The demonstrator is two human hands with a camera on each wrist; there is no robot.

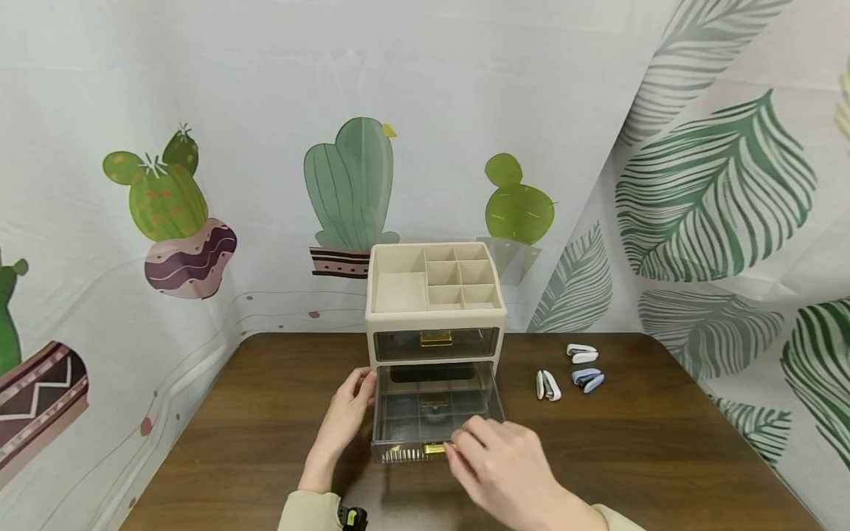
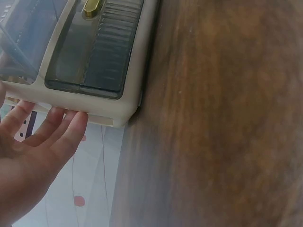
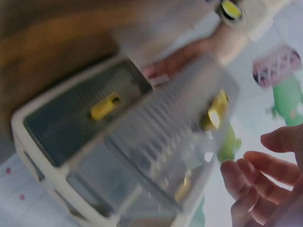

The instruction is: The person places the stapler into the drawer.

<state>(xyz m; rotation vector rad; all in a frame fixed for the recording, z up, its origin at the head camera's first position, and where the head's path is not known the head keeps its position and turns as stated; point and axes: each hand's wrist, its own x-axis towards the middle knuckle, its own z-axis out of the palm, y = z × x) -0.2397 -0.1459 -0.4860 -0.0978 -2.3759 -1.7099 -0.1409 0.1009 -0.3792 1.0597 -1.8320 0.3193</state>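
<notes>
A cream desktop drawer organizer [image 1: 434, 322] stands on the table, its middle clear drawer [image 1: 434, 413] pulled well out. In the head view, my right hand [image 1: 501, 468] is at the right end of that drawer's gold handle [image 1: 434, 448]. The right wrist view shows the same hand [image 3: 265, 182] apart from the handle [image 3: 215, 111], fingers loosely bent with nothing in them. My left hand [image 1: 345, 413] is at the organizer's left side. Its extended fingertips [image 2: 78, 124] rest against the cream side wall in the left wrist view.
Two white mini staplers [image 1: 548, 386] [image 1: 582, 353] and a blue one [image 1: 587, 380] lie on the brown table [image 1: 637, 442], right of the organizer. Divided compartments [image 1: 460, 276] form the organizer's top. Its bottom drawer [image 2: 102, 52] is closed. Behind hangs a cactus-print cloth [image 1: 265, 147].
</notes>
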